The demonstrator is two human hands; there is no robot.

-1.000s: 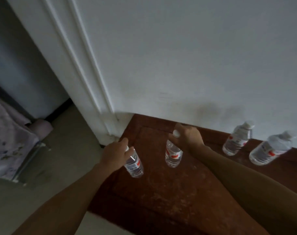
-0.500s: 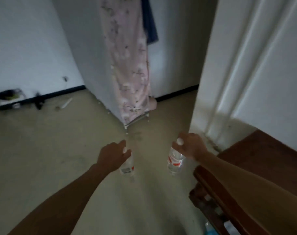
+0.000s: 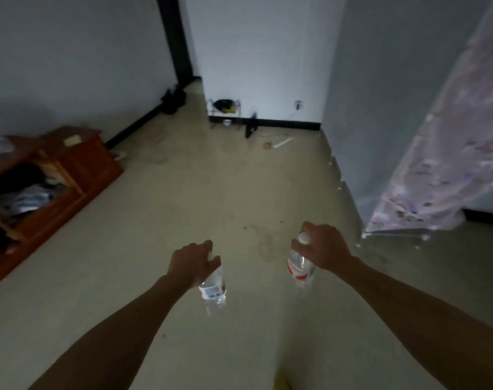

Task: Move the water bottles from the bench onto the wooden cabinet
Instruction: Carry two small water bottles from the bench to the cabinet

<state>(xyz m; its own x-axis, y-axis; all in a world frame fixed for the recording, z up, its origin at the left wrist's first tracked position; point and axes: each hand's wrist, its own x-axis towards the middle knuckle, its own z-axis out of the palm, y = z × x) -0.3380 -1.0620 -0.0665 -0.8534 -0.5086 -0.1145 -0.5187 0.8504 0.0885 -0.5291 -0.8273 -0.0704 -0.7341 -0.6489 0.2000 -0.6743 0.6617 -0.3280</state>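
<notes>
Nearest you, a yellow blur [image 3: 282, 385] sits at the bottom edge; can't tell what it is.

Both arms are out in front. Your left hand [image 3: 193, 263] grips the left bottle [image 3: 213, 288] from above, fingers [image 3: 208, 246] curled round the neck, cap mostly hidden. Your right hand [image 3: 324, 249] holds the right bottle [image 3: 300, 266] the same way, fingers [image 3: 310, 229] wrapped just under the white cap. Both bottles hang roughly upright over bare floor [image 3: 239, 192], apart from each other, touching nothing but your hands.

What's changed: a second ago these two bottles were over the worktop, with two more standing on it by the wall. Half a second ago only the worktop's corner showed at the right. Now the worktop is out of frame and your view has swung left across the room. Grip looks the same on both throughout.

Mid-distance right: a floral fabric cover [image 3: 442, 164] hangs down to a metal frame. Mid-to-far left: the wooden cabinet [image 3: 79, 164], well apart from your hands, open front with clutter inside. Something pale and blurred lies on its top at the far left edge; can't tell what. Far wall: a small wire rack [image 3: 225, 108].

My read: pickup done, you're in the carry leg and turned towards the target. Next comes closing on the cabinet, left of your heading. The top has flat room near its right end. Two bottles were on the worktop, so expect another trip.
</notes>
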